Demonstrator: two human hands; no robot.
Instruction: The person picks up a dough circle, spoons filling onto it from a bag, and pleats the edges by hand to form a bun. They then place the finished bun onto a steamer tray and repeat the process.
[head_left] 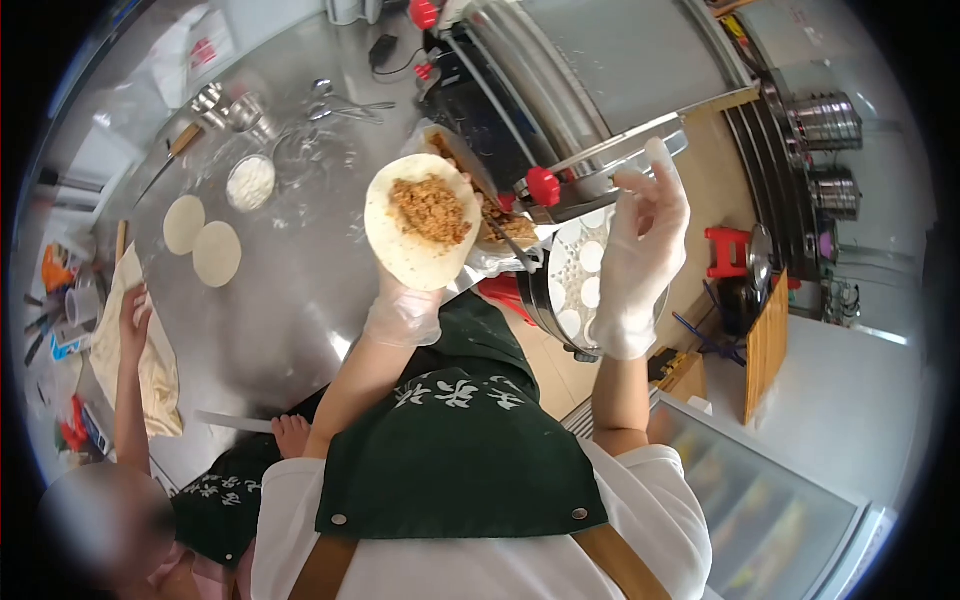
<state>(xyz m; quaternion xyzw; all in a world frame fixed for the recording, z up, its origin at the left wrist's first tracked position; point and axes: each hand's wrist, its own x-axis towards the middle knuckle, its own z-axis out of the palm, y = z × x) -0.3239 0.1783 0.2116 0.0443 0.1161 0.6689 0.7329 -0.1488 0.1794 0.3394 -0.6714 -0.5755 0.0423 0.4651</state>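
Note:
On my gloved left hand [403, 312] rests a round dough wrapper [395, 250], held from below, with a mound of brown crumbly filling [430, 210] on it. My gloved right hand [645, 245] is raised to the right, fingers apart and partly curled, with nothing in it. Between the hands stands a round steamer tray [560, 290] holding several white pieces. Behind the wrapper is a container of filling [508, 228] with a utensil in it. Two flat dough rounds [217, 254] lie on the metal table [290, 280].
A bowl of flour [251, 183], spoons [345, 108] and a knife [180, 145] are on the table. A roller machine [535, 80] stands ahead. A co-worker's hand [136, 315] touches dough [140, 360] at left. A red stool [727, 252] stands at right.

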